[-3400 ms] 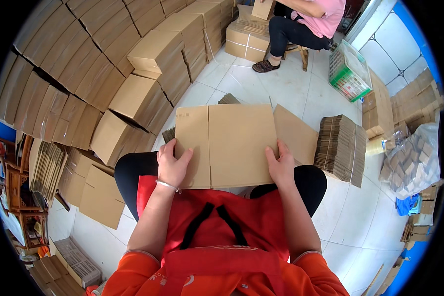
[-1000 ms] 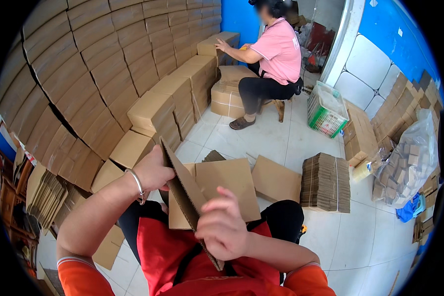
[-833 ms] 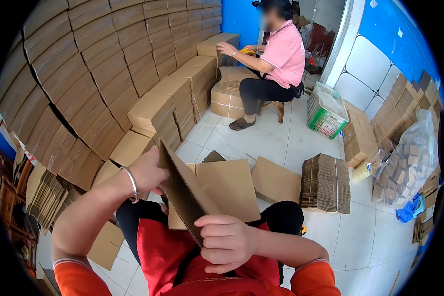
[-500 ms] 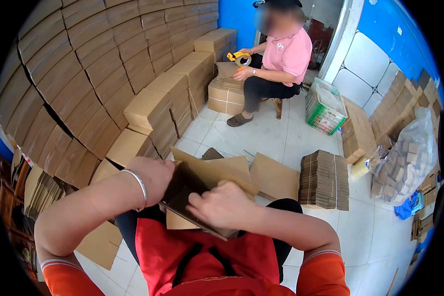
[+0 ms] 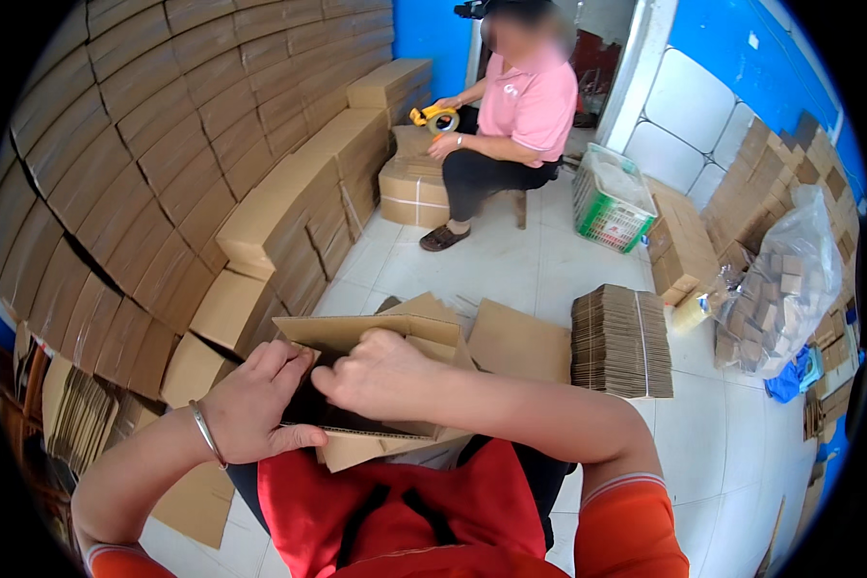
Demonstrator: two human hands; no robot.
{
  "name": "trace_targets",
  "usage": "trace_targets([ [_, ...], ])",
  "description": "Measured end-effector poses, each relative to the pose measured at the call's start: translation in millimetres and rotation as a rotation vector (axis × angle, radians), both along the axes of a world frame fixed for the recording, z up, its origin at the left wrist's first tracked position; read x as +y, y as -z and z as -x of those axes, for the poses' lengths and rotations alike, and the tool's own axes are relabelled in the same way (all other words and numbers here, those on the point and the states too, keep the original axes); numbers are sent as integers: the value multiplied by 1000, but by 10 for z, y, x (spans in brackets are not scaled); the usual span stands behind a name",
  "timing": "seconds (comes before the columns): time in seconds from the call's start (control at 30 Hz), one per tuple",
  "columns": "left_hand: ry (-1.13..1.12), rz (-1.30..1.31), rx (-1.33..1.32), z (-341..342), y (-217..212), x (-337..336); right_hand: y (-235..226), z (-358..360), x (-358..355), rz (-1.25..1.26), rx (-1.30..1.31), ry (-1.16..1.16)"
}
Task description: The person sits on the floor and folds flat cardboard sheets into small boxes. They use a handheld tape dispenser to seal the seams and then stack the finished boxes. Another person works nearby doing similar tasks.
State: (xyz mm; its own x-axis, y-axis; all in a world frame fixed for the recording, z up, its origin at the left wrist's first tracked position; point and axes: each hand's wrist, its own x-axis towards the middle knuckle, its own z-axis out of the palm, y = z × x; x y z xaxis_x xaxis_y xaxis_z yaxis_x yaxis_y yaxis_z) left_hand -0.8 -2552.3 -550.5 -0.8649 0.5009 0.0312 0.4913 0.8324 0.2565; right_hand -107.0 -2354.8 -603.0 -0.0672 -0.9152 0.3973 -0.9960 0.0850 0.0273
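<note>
Both hands (left, right) grip the cardboard box.

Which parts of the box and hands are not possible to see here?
Head view only:
- Inside of the box: covered by the right hand.
- Left hand fingers: tips hidden inside the box.
- Box bottom: behind its front edge and the red apron.
- Elbows: cut by the lower rim.

Brown cardboard box, half-opened, flaps up, above the lap.
</note>
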Motion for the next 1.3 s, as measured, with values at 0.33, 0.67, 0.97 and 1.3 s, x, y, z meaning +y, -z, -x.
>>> trace_targets([
  [0.33, -113, 7, -412, 471, -67, 127, -291, 129, 380, 94, -255, 497],
  [0.67, -354, -311, 751, 249, 446, 482, -492, -256, 607, -163, -451, 384],
  [0.97, -368, -972, -95, 250, 709, 110, 31, -459, 628, -25, -222, 289],
  [1.3, -486, -1316, -435, 243, 693, 153, 402, -532, 837, 625, -1349, 344],
])
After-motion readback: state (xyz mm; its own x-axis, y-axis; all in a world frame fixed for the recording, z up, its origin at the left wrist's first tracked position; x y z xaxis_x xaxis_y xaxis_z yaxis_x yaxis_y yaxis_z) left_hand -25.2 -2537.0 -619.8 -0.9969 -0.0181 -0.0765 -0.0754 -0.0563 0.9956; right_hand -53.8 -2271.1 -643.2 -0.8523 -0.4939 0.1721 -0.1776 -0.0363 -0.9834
